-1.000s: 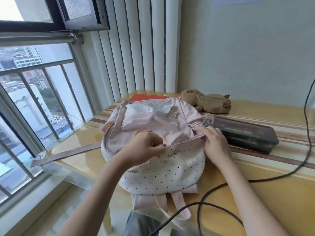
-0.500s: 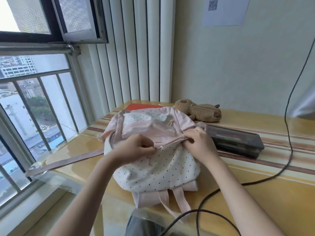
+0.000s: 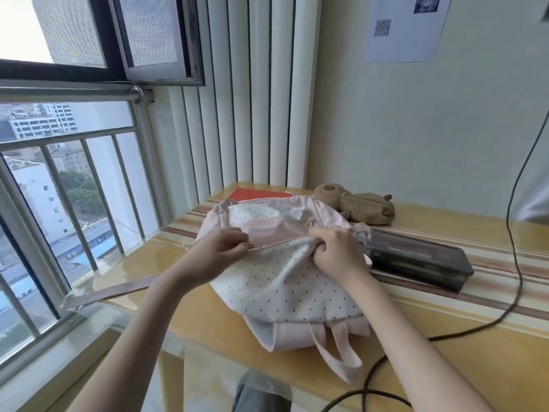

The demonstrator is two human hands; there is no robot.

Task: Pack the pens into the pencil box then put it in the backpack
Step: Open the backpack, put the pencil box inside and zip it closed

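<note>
A pink and white dotted backpack (image 3: 285,281) lies flat on the yellow table (image 3: 445,346). My left hand (image 3: 219,251) pinches the zipper pull at the left part of the backpack's zip line. My right hand (image 3: 335,251) bunches the dotted fabric at the right end of that zip. The dark translucent pencil box (image 3: 416,258) sits shut on the table just right of the backpack, with pens dimly visible inside. Neither hand touches the box.
A brown plush toy (image 3: 356,205) lies behind the backpack near the wall. A red book (image 3: 255,194) shows at the backpack's far edge. A black cable (image 3: 517,239) runs across the table's right side. The barred window (image 3: 74,188) is on the left.
The view has tilted upward. My left hand has moved left along the zip line with the pull, and my right hand has shifted from the zip's end to gripping the dotted fabric.
</note>
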